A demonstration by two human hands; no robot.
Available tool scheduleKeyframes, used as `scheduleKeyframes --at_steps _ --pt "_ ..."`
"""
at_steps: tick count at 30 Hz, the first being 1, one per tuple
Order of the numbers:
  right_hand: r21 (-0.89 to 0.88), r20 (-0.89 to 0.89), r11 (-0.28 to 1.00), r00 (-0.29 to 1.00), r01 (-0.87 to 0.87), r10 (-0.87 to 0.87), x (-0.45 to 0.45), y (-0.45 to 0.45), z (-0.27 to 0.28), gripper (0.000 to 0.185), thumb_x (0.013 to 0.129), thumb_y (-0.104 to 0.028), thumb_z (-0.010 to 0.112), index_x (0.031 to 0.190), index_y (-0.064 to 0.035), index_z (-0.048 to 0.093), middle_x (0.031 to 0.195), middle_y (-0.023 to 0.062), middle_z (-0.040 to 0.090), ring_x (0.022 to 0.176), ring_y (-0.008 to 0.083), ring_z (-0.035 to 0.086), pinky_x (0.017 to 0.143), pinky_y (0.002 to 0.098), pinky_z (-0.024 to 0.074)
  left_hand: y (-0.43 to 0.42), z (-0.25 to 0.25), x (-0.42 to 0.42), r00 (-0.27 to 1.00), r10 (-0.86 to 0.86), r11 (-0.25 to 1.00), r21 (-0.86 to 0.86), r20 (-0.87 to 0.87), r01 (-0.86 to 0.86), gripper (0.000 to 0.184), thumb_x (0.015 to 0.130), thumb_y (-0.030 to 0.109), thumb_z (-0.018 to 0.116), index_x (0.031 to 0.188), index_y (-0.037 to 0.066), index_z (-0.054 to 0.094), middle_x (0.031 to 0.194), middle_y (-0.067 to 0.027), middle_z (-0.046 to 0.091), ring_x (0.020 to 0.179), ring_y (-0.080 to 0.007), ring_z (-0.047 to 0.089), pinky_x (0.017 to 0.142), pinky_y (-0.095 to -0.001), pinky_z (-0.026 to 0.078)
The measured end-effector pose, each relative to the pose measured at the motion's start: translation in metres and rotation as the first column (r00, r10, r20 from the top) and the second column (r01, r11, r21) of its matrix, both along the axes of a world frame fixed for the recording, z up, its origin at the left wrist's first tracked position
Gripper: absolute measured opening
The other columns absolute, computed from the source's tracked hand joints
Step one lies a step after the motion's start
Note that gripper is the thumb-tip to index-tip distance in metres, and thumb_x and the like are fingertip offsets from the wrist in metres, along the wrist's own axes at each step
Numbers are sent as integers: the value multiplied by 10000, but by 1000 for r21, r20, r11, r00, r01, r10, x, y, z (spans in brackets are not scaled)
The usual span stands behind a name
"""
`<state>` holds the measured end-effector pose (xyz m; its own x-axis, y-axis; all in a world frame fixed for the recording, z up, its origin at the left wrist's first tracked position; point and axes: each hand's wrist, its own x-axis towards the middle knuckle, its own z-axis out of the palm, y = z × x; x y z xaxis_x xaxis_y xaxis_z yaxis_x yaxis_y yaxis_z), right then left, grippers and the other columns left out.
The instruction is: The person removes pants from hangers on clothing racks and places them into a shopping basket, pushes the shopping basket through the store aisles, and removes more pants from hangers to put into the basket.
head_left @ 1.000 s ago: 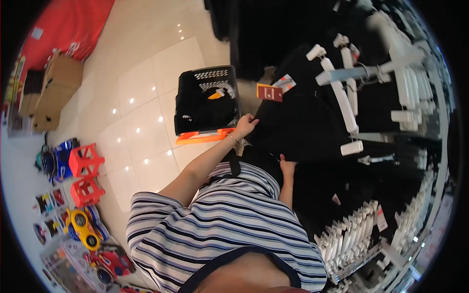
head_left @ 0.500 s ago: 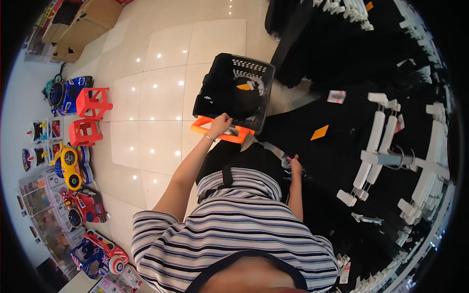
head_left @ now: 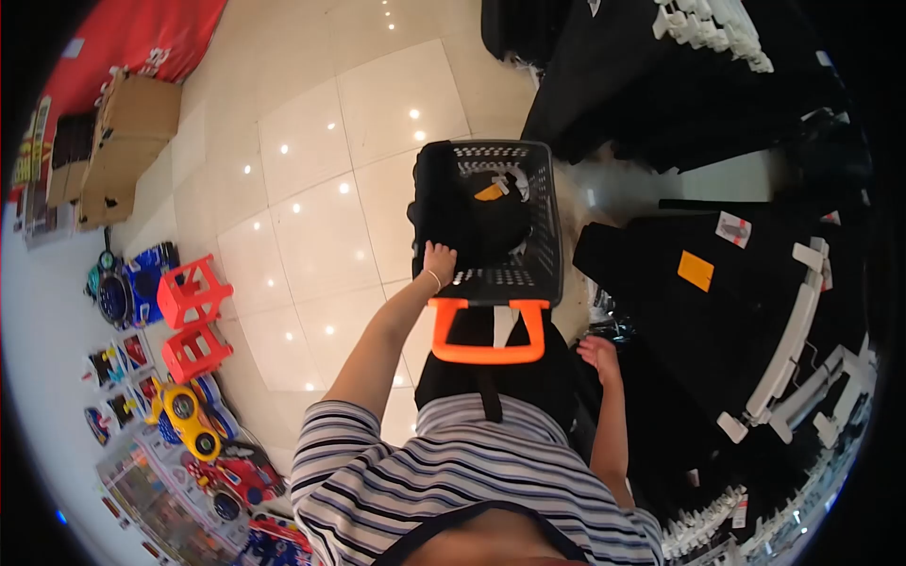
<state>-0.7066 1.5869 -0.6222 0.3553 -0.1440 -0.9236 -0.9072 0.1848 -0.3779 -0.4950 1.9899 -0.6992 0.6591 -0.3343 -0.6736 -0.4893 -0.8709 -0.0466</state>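
Note:
A dark grey plastic shopping basket point(head_left: 545, 212) with black clothing in it stands in front of me. Its orange handle point(head_left: 489, 355) is folded down towards my body. My left hand point(head_left: 440, 258) is at the basket's near left corner, its fingers curled onto a black garment point(head_left: 437, 203) that bulges over the left side. An orange tag point(head_left: 489, 192) and some white labels lie on the clothing inside. Off to the right, my right hand point(head_left: 597, 357) is empty with its fingers apart, near hanging black clothes point(head_left: 651, 292).
Racks of black clothes on white hangers point(head_left: 788, 344) line the right side. On the left are red plastic stools point(head_left: 195, 291), boxed toys and toy vehicles point(head_left: 186, 420). Cardboard boxes point(head_left: 132, 141) stand at the far left on the tiled floor point(head_left: 311, 226).
My left hand has let go of the orange handle and moved onto the black garment. The handle has dropped towards me. My right hand has opened beside the rack, and the view has shifted.

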Motion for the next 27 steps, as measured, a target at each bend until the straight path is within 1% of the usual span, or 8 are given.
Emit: scheduleKeyframes --at_steps 6,9,12,15,19,22,26,27 --pt "96 96 994 994 45 -54 -34 80 32 350 807 -5 401 1143 9 499 1055 125 593 898 194 605 750 248 439 28 -55 50 980 -167 953 271 105 133 464 903 264 353 1358 184 320 1458 -73 180 1343 -316 129 1061 -525 86" --pt "34 40 989 989 141 -142 -49 108 51 358 795 37 383 1132 11 500 1013 110 608 877 189 612 765 254 455 22 -70 71 905 -400 834 352 -146 426 374 862 214 438 1216 116 505 1179 -134 552 1204 -290 419 1031 -491 229" --pt "-55 27 982 983 181 -180 -57 124 66 328 803 39 378 1099 15 518 978 102 617 854 174 610 765 248 452 3 -72 78 949 243 957 -113 -202 -269 293 806 158 499 1070 63 584 954 -195 624 987 -290 580 874 -416 429" --pt "-223 195 962 974 159 -116 -50 126 80 274 828 29 379 1048 23 543 945 101 620 837 160 605 772 256 459 -23 -70 62 769 545 324 -763 -333 -560 328 747 63 486 1060 -17 544 862 -183 616 721 -249 618 595 -308 475" --pt "-187 515 892 814 411 -267 13 131 108 244 907 -93 405 1070 40 529 979 136 599 921 201 587 854 306 456 -81 136 10 92 171 -242 -133 -981 -961 382 758 -58 397 1120 -15 510 980 -58 593 917 -155 575 810 -264 463" --pt "250 216 840 817 483 -534 79 142 134 481 872 -402 513 1131 2 488 1008 133 579 984 243 577 853 338 461 -110 245 -48 114 -48 -189 -103 -992 -977 481 744 -102 387 1211 -7 450 1107 -66 546 1030 -142 524 884 -260 425" --pt "888 -363 149 861 436 -355 133 149 107 505 874 -298 499 1202 75 411 1014 187 571 798 167 572 696 228 467 -135 321 -96 171 -324 77 -207 -930 -975 551 751 -118 418 1290 -9 374 1226 -63 472 1137 -120 440 960 -250 343" --pt "881 -142 353 889 314 -436 136 152 104 409 823 -203 497 1127 66 445 892 148 573 688 134 534 599 219 431 -138 328 -102 210 -399 147 -289 -893 -946 556 755 -116 429 1298 -11 362 1234 -57 465 1149 -112 422 969 -243 323"
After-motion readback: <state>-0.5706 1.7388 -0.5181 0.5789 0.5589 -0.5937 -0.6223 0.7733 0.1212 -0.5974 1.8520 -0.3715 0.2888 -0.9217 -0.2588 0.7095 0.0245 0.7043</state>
